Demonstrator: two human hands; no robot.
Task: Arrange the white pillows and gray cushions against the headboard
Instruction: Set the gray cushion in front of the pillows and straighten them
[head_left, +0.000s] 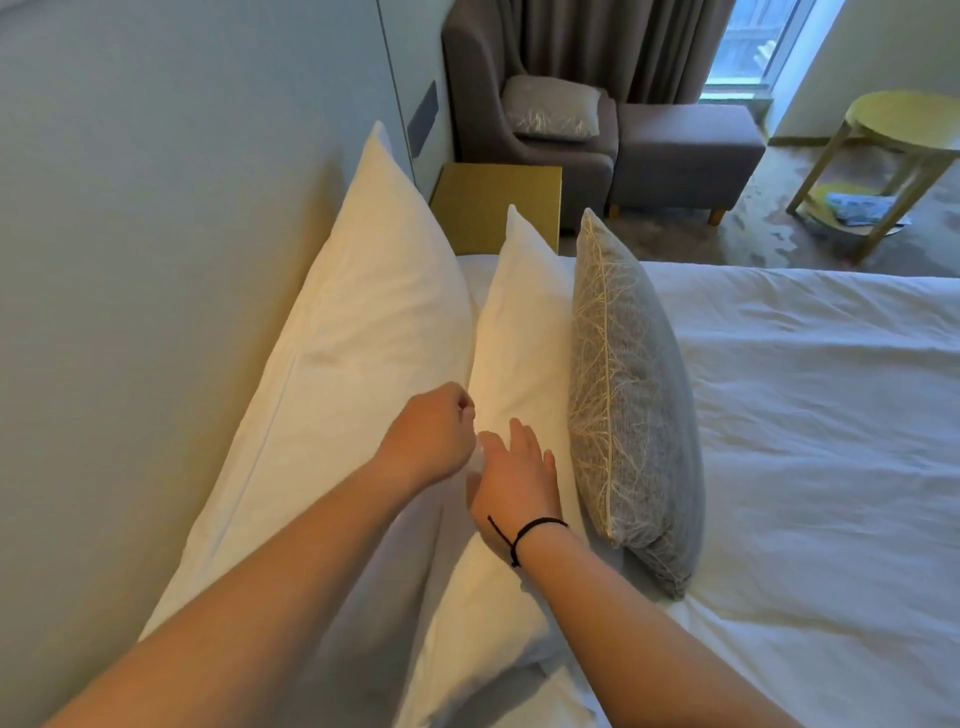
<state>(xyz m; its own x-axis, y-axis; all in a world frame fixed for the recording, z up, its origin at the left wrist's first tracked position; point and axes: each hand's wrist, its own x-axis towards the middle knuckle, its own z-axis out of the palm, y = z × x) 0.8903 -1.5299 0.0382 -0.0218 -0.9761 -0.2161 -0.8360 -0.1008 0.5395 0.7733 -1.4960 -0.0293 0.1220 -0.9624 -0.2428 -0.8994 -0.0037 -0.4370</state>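
A large white pillow (358, 322) leans upright against the pale headboard (156, 208). A second white pillow (524, 322) stands in front of it. A gray cushion (631, 395) with straw-coloured threads leans against that second pillow. My left hand (431, 434) hovers with curled fingers over the gap between the two white pillows, holding nothing that I can see. My right hand (517, 478), a black cord on its wrist, lies flat with fingers apart on the top edge of the second white pillow. Another gray cushion (550, 106) lies on the armchair.
White bed linen (810, 415) stretches to the right. A gold bedside table (498, 202) stands beyond the pillows. Behind it are a gray armchair (478, 67) and a footstool (685, 150). A yellow round side table (898, 150) stands far right near the window.
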